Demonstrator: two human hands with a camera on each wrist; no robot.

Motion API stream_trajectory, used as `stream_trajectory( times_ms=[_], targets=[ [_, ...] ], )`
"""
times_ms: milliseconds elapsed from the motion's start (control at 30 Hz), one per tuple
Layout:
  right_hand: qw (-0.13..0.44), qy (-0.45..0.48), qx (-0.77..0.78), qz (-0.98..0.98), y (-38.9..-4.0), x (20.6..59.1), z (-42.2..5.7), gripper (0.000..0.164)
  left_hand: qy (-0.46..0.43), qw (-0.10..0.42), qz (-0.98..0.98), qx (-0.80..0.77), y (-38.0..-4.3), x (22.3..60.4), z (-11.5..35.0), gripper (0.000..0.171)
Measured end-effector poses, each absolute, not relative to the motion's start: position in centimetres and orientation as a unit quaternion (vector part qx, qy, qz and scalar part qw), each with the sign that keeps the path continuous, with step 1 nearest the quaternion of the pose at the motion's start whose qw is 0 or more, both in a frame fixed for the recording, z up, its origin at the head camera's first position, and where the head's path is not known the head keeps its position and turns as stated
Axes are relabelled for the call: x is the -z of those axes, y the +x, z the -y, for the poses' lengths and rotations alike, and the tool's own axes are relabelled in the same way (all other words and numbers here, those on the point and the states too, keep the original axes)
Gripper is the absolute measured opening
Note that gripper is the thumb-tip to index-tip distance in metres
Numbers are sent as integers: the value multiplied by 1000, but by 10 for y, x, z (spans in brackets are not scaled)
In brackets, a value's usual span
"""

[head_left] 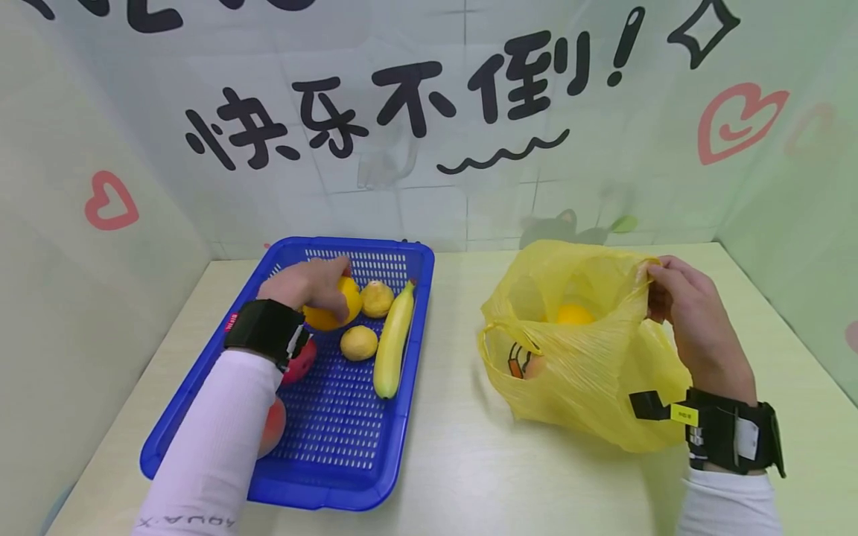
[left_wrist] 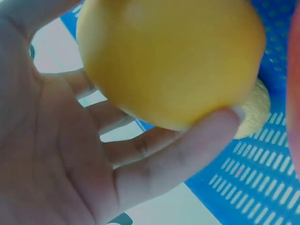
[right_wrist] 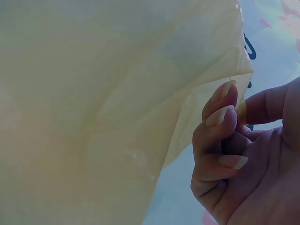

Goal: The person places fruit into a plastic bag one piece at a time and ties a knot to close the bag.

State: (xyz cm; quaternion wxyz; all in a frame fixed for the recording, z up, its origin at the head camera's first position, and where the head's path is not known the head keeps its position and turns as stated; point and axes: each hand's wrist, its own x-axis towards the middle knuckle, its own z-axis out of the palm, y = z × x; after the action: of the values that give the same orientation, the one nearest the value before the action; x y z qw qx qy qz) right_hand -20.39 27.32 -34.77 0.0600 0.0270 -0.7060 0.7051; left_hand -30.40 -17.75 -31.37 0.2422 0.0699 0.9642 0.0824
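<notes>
Over the far left part of the blue basket (head_left: 355, 500), my left hand (head_left: 304, 284) holds an orange (head_left: 351, 298). In the left wrist view the fingers and thumb curl round this smooth orange (left_wrist: 173, 61). My right hand (head_left: 704, 327) pinches the rim of a yellow plastic bag (head_left: 590, 394) at its far right side, and the bag's mouth gapes open. The right wrist view has the thin bag (right_wrist: 93, 117) stretching away from the fingertips. Inside the bag lies an orange-yellow round fruit (head_left: 574, 313).
In the basket lie a banana (head_left: 394, 342), two small yellow fruits, one knobbly (head_left: 377, 298) and one smoother (head_left: 359, 343), a red fruit (head_left: 299, 363) and a peach (head_left: 272, 428) partly hidden by the left sleeve. A printed wall sheet (head_left: 429, 208) rises behind the table (head_left: 456, 469).
</notes>
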Motion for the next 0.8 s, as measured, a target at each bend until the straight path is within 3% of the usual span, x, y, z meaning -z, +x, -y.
stream_trajectory(
  times_ms=[333,600,800],
  targets=[
    [65,36,-706,704,-204,348,-274,25,117,155,-977,-89,-304,302,164,70],
    [66,39,-710,700,-203,349,-276,24,173,54,-981,-70,-291,286,139,70],
    [66,32,-713,697,-203,348,-276,24,234,34,-967,-93,-278,273,112,68]
  ],
)
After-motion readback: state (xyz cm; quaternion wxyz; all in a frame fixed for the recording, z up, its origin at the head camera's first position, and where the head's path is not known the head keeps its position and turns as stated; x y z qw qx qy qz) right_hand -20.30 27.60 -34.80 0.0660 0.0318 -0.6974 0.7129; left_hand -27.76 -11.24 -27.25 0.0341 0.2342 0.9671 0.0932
